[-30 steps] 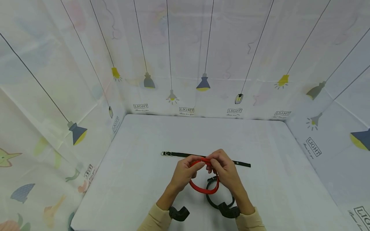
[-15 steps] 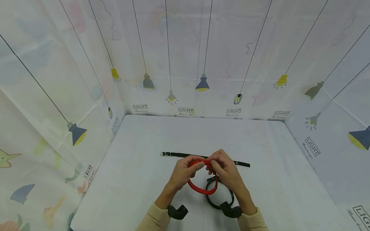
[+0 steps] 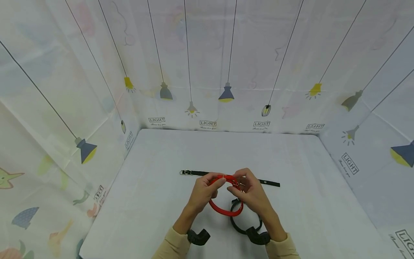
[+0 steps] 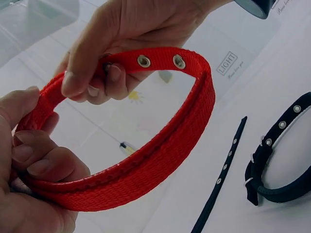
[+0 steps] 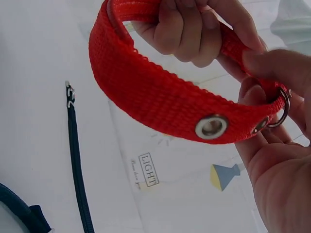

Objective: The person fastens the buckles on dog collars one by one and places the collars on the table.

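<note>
A red woven collar [image 3: 228, 213], bent into a loop, is held in the air above the table by both hands. My left hand [image 3: 199, 194] pinches its upper left part between thumb and fingers. On the other side my right hand [image 3: 255, 194] grips the band near its metal ring [image 5: 285, 110], thumb and fingers on either side of the strap. Metal eyelets [image 5: 212, 127] show along the red band in both wrist views. Part of the overlap of the strap ends is hidden behind fingers.
Behind the hands a black collar [image 3: 194, 173] lies stretched straight on the white table [image 3: 155, 151], its buckle at the left. Below the right hand lies a second black collar [image 3: 239, 229], closed into a ring. Printed curtains [image 3: 207, 54] enclose the table's back and sides.
My right thumb has shifted left and down, away from the fingertips, so more red band shows between the hands. The left hand keeps its pinch; both black collars stay put.
</note>
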`<state>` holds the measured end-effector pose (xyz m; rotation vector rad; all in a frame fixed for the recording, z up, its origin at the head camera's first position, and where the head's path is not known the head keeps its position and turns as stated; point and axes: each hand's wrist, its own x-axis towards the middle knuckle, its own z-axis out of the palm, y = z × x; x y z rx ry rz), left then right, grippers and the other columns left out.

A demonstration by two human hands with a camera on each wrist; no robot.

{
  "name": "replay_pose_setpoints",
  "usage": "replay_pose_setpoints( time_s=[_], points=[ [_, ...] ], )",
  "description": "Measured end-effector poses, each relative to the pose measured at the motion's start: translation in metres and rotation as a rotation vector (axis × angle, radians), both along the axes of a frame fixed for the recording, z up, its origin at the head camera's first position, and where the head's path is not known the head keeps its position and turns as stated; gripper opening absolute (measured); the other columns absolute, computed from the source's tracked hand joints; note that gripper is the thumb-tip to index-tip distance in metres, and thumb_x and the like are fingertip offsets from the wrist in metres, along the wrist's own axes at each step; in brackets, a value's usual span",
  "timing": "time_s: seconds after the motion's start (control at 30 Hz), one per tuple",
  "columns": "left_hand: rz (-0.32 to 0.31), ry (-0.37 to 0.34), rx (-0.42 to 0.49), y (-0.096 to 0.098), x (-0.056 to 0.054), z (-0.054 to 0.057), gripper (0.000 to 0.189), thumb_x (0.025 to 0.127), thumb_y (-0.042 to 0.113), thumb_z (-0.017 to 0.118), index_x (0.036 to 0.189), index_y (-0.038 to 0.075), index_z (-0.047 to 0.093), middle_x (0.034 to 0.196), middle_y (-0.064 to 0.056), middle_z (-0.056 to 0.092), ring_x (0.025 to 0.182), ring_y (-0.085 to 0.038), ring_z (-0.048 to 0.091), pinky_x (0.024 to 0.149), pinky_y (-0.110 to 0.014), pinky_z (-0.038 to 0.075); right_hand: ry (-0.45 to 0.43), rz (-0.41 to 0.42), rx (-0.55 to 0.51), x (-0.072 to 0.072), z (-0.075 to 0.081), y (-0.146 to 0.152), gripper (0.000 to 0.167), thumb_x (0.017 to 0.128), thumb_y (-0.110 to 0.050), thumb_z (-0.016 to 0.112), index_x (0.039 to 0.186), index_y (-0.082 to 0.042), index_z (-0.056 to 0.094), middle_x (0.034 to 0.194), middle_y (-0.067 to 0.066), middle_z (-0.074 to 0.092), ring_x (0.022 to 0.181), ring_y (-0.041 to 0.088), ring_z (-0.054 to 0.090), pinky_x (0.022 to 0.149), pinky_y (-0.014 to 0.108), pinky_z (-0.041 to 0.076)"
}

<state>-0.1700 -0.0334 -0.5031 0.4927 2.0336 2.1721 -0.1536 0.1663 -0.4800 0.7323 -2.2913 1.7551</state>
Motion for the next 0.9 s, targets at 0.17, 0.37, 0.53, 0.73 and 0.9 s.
replay_pose_setpoints(
  time_s=[0.17, 0.37, 0.53, 0.73, 0.9],
  points=[
    [-0.021, -0.018, 0.032, 0.0, 0.0, -0.001, 0.027, 0.097, 0.028, 0.068, 0.117, 0.009, 0.069, 0.071, -0.002, 0.049, 0.053, -0.01, 0.041, 0.051, -0.021, 0.037, 0.103, -0.062, 0.067, 0.005, 0.011, -0.006, 0.027, 0.084, 0.013, 0.069, 0.108, 0.001, 0.063, 0.104, 0.012, 0.057, 0.087, 0.021, 0.066, 0.077, 0.02, 0.057],
    [-0.052, -0.034, 0.053, -0.002, 0.0, -0.004, 0.039, 0.097, 0.02, 0.067, 0.132, 0.008, 0.052, 0.084, -0.002, 0.055, 0.056, -0.009, 0.04, 0.054, -0.021, 0.038, 0.1, -0.142, 0.111, -0.004, -0.006, -0.004, 0.023, 0.086, 0.004, 0.074, 0.106, -0.008, 0.071, 0.103, 0.009, 0.06, 0.079, 0.015, 0.063, 0.067, 0.02, 0.058],
    [0.003, 0.003, -0.064, -0.006, 0.0, -0.009, 0.032, 0.1, 0.021, 0.061, 0.129, 0.015, 0.052, 0.09, -0.004, 0.055, 0.059, -0.009, 0.046, 0.057, -0.022, 0.042, 0.08, -0.163, 0.145, -0.009, -0.013, -0.007, 0.021, 0.089, -0.005, 0.075, 0.108, -0.014, 0.072, 0.101, 0.003, 0.061, 0.072, 0.011, 0.063, 0.058, 0.023, 0.057],
    [0.215, 0.212, -0.371, -0.011, 0.001, -0.023, 0.021, 0.097, 0.021, 0.064, 0.118, 0.016, 0.063, 0.089, -0.003, 0.062, 0.06, -0.004, 0.056, 0.052, -0.021, 0.051, 0.119, -0.298, 0.417, -0.012, -0.024, -0.018, 0.027, 0.089, -0.015, 0.077, 0.115, -0.012, 0.069, 0.103, 0.002, 0.066, 0.079, 0.011, 0.062, 0.065, 0.021, 0.055],
    [0.348, 0.305, -0.562, -0.018, 0.003, -0.035, 0.02, 0.091, 0.014, 0.073, 0.109, 0.006, 0.072, 0.092, -0.006, 0.059, 0.066, -0.006, 0.056, 0.052, -0.017, 0.05, -0.021, -0.313, 0.556, -0.012, -0.037, -0.027, 0.027, 0.087, -0.012, 0.078, 0.11, -0.006, 0.066, 0.1, 0.006, 0.064, 0.078, 0.012, 0.063, 0.063, 0.02, 0.053]
  ],
)
